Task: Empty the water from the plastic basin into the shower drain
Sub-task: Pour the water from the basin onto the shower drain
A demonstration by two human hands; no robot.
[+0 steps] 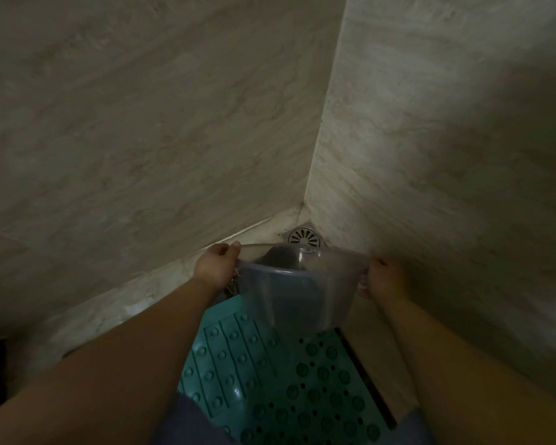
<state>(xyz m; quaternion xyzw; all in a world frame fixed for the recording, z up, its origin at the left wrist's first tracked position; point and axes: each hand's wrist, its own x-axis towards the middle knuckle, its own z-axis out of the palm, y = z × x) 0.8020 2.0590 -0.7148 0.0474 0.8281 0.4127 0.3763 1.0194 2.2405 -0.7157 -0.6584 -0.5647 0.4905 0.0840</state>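
A translucent grey plastic basin (297, 290) hangs tilted away from me, its far rim tipped down toward the square metal shower drain (303, 237) in the floor corner. My left hand (217, 263) grips the basin's left rim. My right hand (384, 279) grips the right rim. The basin's near side and underside face me; I cannot make out any water inside or falling. Part of the drain grate is hidden behind the basin's far rim.
Two marbled beige walls (142, 123) meet at the corner just behind the drain. A teal anti-slip mat (286, 380) with bumps and holes covers the floor below the basin. A dark slot (366, 377) runs along the mat's right side.
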